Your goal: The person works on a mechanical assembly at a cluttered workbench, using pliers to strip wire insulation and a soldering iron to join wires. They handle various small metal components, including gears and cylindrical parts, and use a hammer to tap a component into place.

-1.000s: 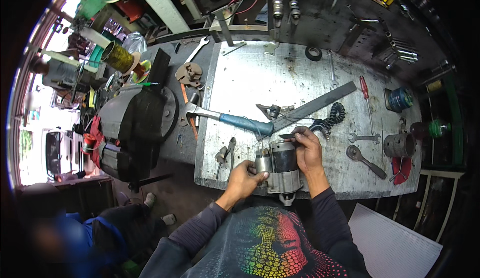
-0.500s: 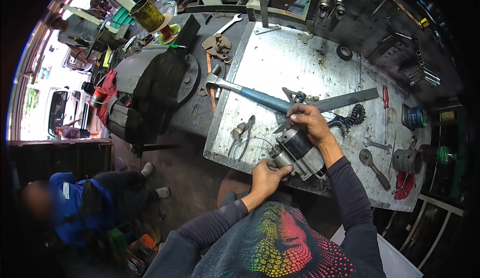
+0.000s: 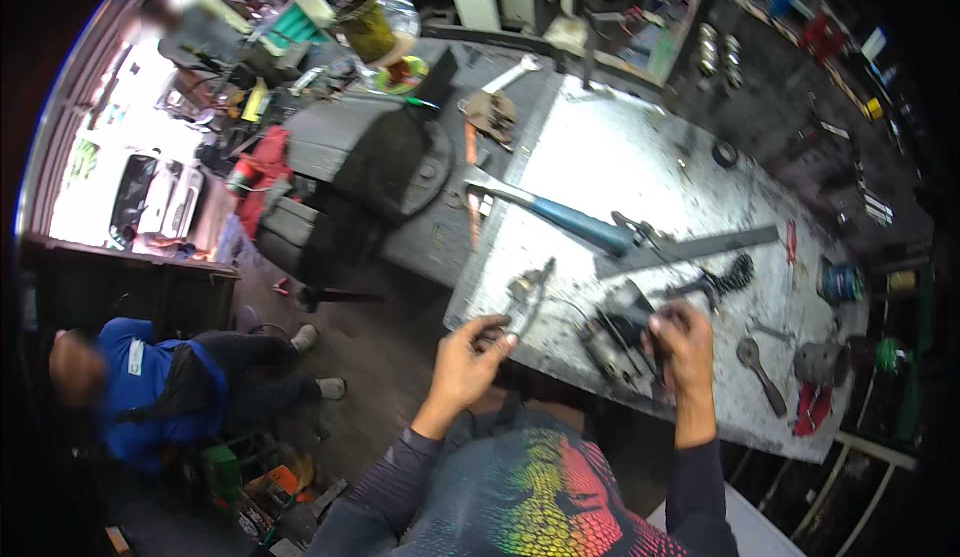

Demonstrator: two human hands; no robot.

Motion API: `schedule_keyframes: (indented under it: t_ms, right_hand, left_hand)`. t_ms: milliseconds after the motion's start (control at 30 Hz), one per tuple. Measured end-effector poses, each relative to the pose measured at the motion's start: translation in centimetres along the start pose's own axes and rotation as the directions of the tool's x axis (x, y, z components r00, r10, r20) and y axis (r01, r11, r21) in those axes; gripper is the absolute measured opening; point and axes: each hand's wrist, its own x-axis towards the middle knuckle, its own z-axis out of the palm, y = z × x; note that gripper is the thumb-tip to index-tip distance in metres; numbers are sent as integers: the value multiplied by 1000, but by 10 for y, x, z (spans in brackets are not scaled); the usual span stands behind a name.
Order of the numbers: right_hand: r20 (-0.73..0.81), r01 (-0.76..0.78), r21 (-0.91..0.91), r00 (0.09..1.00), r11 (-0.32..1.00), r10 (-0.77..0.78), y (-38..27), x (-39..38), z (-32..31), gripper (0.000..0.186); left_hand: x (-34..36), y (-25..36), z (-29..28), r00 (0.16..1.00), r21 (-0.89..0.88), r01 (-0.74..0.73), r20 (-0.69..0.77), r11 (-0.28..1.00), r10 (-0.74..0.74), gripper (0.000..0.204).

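A starter motor (image 3: pixel 608 342), a grey and black cylinder with a smaller cylinder on its side, lies near the front edge of the bench. My right hand (image 3: pixel 688 347) is beside its right end, thumb and fingers curled together; blur hides what they hold, if anything. My left hand (image 3: pixel 468 362) is left of the motor with thumb and fingers apart, close to the handle ends of a pair of pliers (image 3: pixel 544 279). A small metal part (image 3: pixel 522 285) lies against the pliers. A thin wire runs from there toward the motor.
Behind the motor lie a blue-handled hammer (image 3: pixel 570 219), a flat dark bar (image 3: pixel 700 249) and a coiled black cord (image 3: pixel 735 275). A ratchet (image 3: pixel 762 377) and a metal cylinder (image 3: pixel 820 365) stand to the right. A person in blue (image 3: pixel 165 387) is low at left.
Both hands have come off the starter motor's body: the left moved left toward the pliers, the right drew back to the motor's right end. The whole view has shifted.
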Motion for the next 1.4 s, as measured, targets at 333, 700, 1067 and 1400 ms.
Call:
schedule_keyframes:
  t_ms: [333, 700, 1067, 1400]
  right_hand:
    - [-115, 115, 10, 987, 993, -113, 80, -13, 166, 17]
    - [-563, 191, -111, 796, 975, -220, 148, 68, 261, 12]
    - [-289, 37, -884, 740, 466, -608, 112, 8, 289, 24]
    - [-245, 294, -600, 818, 744, -521, 26, 79, 333, 32]
  left_hand:
    - [-23, -12, -97, 992, 140, -129, 13, 982, 128, 34]
    - [-57, -90, -282, 994, 234, 95, -67, 968, -81, 34]
    - [17, -73, -383, 991, 107, 53, 118, 993, -65, 29]
    - [82, -24, -465, 937, -246, -247, -309, 937, 165, 44]
